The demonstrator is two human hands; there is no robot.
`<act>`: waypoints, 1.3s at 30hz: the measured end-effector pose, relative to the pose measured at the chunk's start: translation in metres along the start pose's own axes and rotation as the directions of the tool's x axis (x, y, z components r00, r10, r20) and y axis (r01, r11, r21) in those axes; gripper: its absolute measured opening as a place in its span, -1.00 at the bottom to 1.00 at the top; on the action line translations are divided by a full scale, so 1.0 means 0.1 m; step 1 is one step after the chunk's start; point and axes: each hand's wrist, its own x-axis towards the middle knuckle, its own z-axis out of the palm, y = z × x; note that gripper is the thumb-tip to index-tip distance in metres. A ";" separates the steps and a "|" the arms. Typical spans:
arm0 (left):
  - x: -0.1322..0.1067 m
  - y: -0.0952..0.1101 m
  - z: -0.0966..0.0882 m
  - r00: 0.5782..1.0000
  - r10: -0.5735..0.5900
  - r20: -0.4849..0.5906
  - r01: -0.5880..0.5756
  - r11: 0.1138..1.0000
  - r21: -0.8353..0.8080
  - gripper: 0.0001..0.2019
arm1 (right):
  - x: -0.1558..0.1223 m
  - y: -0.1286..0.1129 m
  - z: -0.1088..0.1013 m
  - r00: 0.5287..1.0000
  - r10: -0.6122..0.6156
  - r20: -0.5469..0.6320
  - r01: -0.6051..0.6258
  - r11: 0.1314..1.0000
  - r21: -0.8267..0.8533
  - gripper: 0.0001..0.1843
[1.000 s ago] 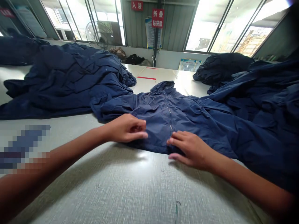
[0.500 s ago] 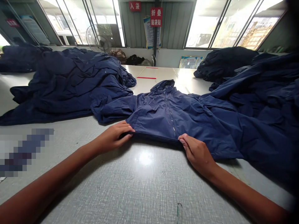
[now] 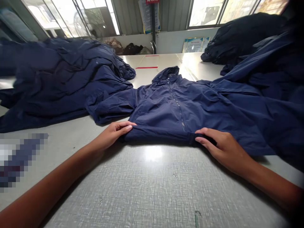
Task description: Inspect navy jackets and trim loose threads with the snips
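A navy zip-up jacket [image 3: 161, 107] lies front up on the grey table [image 3: 142, 193], its collar or hood pointing away from me. My left hand [image 3: 118, 130] pinches the hem at its left end, thumb on top. Near the lower end of the zip, my right hand [image 3: 217, 144] grips the same hem between thumb and fingers. Between the hands the hem edge is lifted and turned, so a darker band of cloth shows. The fingers behind the hem are partly hidden. One sleeve spreads left; the right side merges with other navy cloth.
A large heap of navy garments [image 3: 71, 69] lies at the left, and a dark pile [image 3: 242, 38] at the back right. Red tape [image 3: 146, 67] marks the far tabletop. A fan stands by the window. A framed notice [image 3: 193, 45] leans against the back wall.
My right hand has shifted right along the hem, with its grip changed. The hem between my hands is now turned up into a wider dark band. The view has tilted down.
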 end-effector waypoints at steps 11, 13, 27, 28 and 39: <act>0.07 -0.06 -0.03 0.988 0.152 0.016 -0.153 0.970 0.188 -0.60 | 0.06 -0.15 -0.04 0.992 0.088 0.091 -0.105 0.972 0.211 -0.64; 0.07 -0.05 -0.03 0.982 0.189 0.014 -0.187 0.952 0.242 -0.61 | 0.06 -0.14 -0.04 0.991 0.092 0.095 -0.111 0.969 0.219 -0.62; 0.01 0.02 -0.05 0.967 0.238 0.090 -0.254 0.927 0.275 -0.62 | 0.06 -0.11 0.00 0.990 0.122 0.073 -0.138 0.948 0.288 -0.57; 0.00 0.01 -0.07 0.969 0.226 0.099 -0.244 0.938 0.247 -0.63 | 0.06 -0.10 0.01 0.989 0.128 0.068 -0.142 0.946 0.292 -0.57; -0.02 0.02 -0.17 0.940 0.247 0.234 -0.303 0.921 0.247 -0.55 | 0.06 -0.03 0.04 0.990 0.134 0.054 -0.144 0.943 0.300 -0.56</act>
